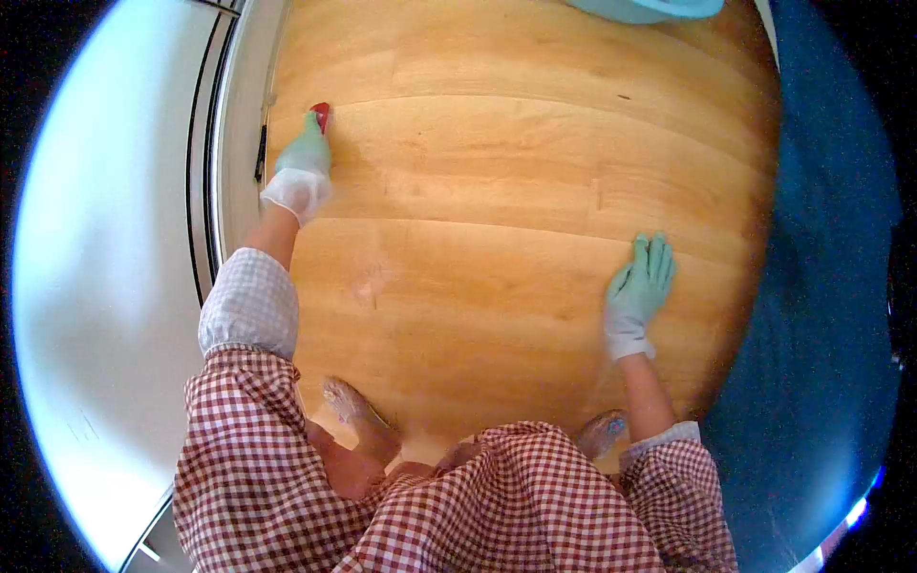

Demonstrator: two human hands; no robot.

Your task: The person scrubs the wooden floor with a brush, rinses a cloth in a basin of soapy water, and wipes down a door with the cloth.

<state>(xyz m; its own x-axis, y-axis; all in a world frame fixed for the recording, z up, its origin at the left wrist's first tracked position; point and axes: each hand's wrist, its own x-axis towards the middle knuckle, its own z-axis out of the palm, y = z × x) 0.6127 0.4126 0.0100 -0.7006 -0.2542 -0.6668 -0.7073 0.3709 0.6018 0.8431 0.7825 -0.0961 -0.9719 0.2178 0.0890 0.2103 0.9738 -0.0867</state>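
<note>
My left hand (pixel 304 153), in a green rubber glove with a whitish cuff, reaches forward along the left side of the wooden floor (pixel 458 172). Its fingers are closed on a small red object (pixel 322 116), of which only a part shows beyond the glove; its kind is unclear. On the right, my right hand (pixel 640 284) wears a matching green glove. It lies flat on the floorboards with the fingers stretched out, holding nothing.
A white panel with a dark-edged frame (pixel 225 143) borders the floor on the left. At the top stands a light blue basin (pixel 650 10), partly cut off. Dark blue material (pixel 812 315) runs down the right side. My feet (pixel 353 401) are below.
</note>
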